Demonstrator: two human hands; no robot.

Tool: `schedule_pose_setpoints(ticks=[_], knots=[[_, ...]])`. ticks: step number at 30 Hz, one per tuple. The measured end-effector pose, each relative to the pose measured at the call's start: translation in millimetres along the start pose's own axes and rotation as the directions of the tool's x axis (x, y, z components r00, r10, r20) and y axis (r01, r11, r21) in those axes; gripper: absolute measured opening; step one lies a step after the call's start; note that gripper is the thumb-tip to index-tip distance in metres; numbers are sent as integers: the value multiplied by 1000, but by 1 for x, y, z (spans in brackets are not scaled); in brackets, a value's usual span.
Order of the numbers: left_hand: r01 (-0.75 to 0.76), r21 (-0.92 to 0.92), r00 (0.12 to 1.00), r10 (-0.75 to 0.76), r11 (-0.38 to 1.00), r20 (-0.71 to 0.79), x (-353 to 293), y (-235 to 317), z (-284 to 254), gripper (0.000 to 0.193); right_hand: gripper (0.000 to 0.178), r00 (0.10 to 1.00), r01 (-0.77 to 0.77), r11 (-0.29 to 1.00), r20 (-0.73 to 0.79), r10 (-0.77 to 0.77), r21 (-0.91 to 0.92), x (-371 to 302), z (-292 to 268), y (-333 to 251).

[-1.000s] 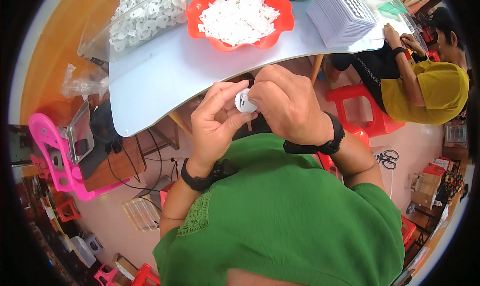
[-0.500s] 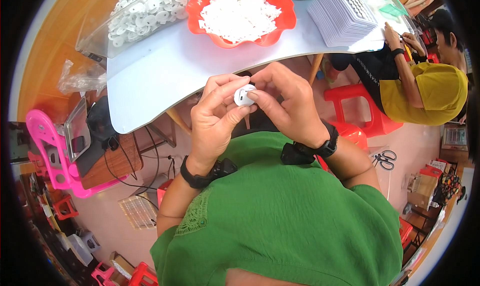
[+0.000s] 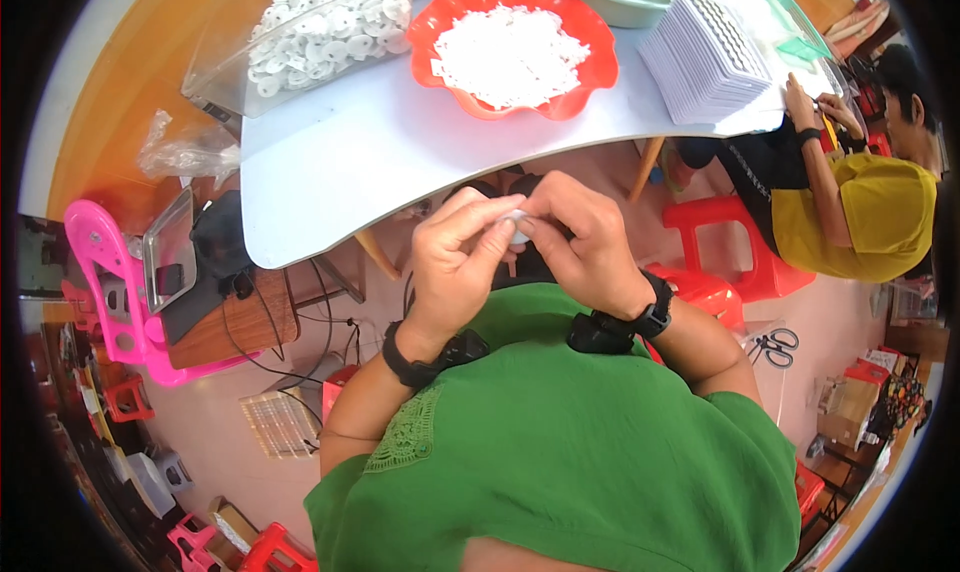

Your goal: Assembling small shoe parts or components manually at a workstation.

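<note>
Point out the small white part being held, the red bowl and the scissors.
small white part (image 3: pixel 517 226), head view: the sliver visible between the fingertips of both hands.
red bowl (image 3: pixel 592 75), head view: its wavy right rim.
scissors (image 3: pixel 771 346), head view: the handles, on the floor.

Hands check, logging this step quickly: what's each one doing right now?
Left hand: closed, pinching the small white part.
Right hand: closed, fingertips on the same part.

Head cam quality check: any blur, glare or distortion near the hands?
Head view: heavy fisheye, table edge bows and black corners vignette; left hand and right hand sharp; white part mostly hidden by fingers; even daylight, no harsh glare, red bowl slightly bright.
</note>
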State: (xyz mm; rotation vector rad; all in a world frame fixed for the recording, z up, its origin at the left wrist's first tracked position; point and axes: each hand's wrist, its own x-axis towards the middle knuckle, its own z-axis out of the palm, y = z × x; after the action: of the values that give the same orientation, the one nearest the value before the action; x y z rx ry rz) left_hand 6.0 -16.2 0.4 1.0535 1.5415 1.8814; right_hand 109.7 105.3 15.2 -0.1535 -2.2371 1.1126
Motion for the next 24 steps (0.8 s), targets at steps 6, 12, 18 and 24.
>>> schedule_pose_setpoints(ticks=[6,12,18,24], knots=[[7,21,1000,-8,1000,25,1,3,0,22,8,1000,6,999,-18,-5,45,4,1,1],[271,203,944,-301,941,137,43,49,-32,22,12,953,-274,953,170,250,133,35,-27,-11],[45,189,971,2,981,-241,156,90,-148,30,13,992,-128,969,17,127,212,108,-70,-8],[70,125,962,-34,990,-271,165,84,-146,38,18,981,-81,994,-172,94,79,219,-134,25]])
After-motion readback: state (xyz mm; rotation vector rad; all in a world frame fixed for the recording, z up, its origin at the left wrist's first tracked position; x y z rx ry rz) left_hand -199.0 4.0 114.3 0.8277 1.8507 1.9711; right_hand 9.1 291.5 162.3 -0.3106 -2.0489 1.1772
